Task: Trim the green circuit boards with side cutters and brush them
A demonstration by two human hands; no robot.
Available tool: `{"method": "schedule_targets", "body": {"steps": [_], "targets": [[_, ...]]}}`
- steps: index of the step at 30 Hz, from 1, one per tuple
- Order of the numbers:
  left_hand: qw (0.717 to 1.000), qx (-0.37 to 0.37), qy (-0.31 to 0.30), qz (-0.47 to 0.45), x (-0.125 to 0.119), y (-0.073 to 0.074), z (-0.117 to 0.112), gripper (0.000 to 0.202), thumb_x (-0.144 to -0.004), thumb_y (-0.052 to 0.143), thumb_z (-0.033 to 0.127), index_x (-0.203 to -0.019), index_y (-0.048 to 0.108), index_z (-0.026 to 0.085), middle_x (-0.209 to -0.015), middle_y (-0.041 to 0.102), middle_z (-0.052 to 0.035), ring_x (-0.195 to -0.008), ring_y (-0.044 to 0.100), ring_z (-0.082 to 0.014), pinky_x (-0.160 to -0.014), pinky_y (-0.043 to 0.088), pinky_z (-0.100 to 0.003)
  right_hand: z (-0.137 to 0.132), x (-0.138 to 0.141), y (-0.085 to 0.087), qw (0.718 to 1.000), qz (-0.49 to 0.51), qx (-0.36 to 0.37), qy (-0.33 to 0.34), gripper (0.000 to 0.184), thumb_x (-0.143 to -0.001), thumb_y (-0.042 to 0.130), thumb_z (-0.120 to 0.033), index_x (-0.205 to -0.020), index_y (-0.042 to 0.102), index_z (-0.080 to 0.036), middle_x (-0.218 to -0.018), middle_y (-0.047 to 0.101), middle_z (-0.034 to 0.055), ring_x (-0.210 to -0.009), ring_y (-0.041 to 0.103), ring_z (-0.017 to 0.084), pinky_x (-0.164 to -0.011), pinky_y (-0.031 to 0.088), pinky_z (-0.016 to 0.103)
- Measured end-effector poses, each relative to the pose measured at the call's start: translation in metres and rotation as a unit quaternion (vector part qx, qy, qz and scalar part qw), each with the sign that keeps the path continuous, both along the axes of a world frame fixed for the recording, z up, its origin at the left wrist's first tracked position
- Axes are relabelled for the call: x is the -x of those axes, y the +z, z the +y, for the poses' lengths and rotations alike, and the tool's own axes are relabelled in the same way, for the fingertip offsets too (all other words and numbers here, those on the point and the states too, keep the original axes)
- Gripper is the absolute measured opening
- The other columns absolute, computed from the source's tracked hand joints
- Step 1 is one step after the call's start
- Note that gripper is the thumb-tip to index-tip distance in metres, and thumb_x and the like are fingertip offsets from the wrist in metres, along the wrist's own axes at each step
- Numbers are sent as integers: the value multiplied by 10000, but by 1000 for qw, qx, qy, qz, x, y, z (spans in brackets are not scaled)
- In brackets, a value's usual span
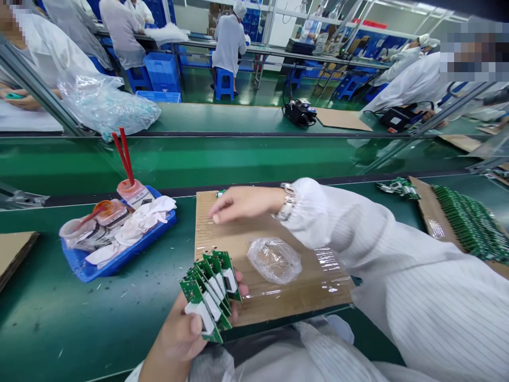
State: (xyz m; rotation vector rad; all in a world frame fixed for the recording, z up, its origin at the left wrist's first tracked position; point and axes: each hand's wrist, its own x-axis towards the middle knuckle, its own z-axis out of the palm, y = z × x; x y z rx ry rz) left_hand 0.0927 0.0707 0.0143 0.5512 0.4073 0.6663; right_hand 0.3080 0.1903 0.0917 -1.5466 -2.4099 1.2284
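My left hand [186,331] is wrapped round a small stack of green circuit boards [210,292] with white parts on them, fanned out over the near left edge of a cardboard sheet [310,265]. My right hand [246,204] reaches across the far left part of that sheet, fingers stretched out and nothing seen in them. Just beyond it, part of another circuit board [220,193] shows at the cardboard's far edge. A crumpled clear plastic bag [275,260] lies on the sheet between my hands, nearer the right forearm.
A blue tray [135,246] with bottles, red sticks and white cloth stands left. Many circuit boards [469,220] are lined up on cardboard at right, beside a loose pile [400,187]. A metal-framed bench [222,119] runs opposite; co-workers sit around.
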Motion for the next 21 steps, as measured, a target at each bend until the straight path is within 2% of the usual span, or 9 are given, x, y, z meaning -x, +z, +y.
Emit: {"method": "schedule_targets", "body": {"steps": [1,2,4,6,8,11,16,18,21], "targets": [[1000,-10,3,-9,-2,3,0,566,-586,814,414,-1102,673,230,-1055,688,-95,-966,641,-271,-705,547,-297,-13,-1,2,995,73,44,42,311,-861,591,-345,-1117,653,-180,-1015,686,15,-925,629,118,-827,462,214],[1000,-18,4,-16,-4,6,0,551,-585,807,442,-1072,684,218,-1002,698,-102,-928,653,-283,-679,552,-312,-25,-1,2,979,162,100,78,313,-846,612,-327,-1103,647,-153,-961,688,16,-874,632,109,-806,466,210],[999,-29,8,-16,-8,10,-2,504,-586,794,476,-1004,706,208,-897,705,-102,-861,665,-301,-636,556,-346,-47,0,-3,918,325,204,103,277,-811,652,-310,-992,638,-101,-820,668,15,-754,624,103,-753,476,223],[999,-37,15,4,-10,11,-5,433,-586,800,468,-934,724,222,-834,703,-88,-826,667,-305,-623,559,-370,-61,3,-10,864,420,267,69,277,-770,698,-329,-902,610,-102,-722,631,-7,-647,602,92,-693,477,230],[998,-46,23,34,-10,12,-6,411,-582,800,487,-893,731,228,-809,699,-85,-825,665,-310,-640,563,-394,-68,5,-17,836,464,292,18,334,-719,747,-340,-911,600,-110,-706,615,-20,-583,588,83,-651,472,231],[997,-62,24,49,-12,15,-4,497,-552,785,570,-891,726,212,-816,697,-102,-860,657,-338,-689,563,-451,-70,6,-21,825,481,297,-14,404,-653,797,-331,-946,614,-123,-753,611,-18,-571,581,81,-632,475,240],[993,-99,54,34,-18,23,5,515,-590,763,549,-964,698,202,-772,694,-103,-878,658,-334,-745,555,-477,-68,4,-20,843,473,252,-43,443,-589,834,-343,-935,644,-142,-860,618,8,-746,577,106,-719,475,249],[992,-100,71,40,-19,24,7,548,-585,768,541,-1004,682,199,-758,693,-100,-876,659,-328,-756,554,-473,-68,2,-21,834,484,260,-48,443,-588,837,-332,-939,650,-137,-881,612,9,-755,572,101,-717,470,241],[990,-95,81,58,-17,22,6,637,-527,784,580,-1019,674,190,-805,697,-113,-875,657,-335,-757,557,-468,-67,2,-25,807,511,293,-47,446,-614,827,-333,-966,642,-130,-868,612,1,-704,575,92,-698,472,250]]}}
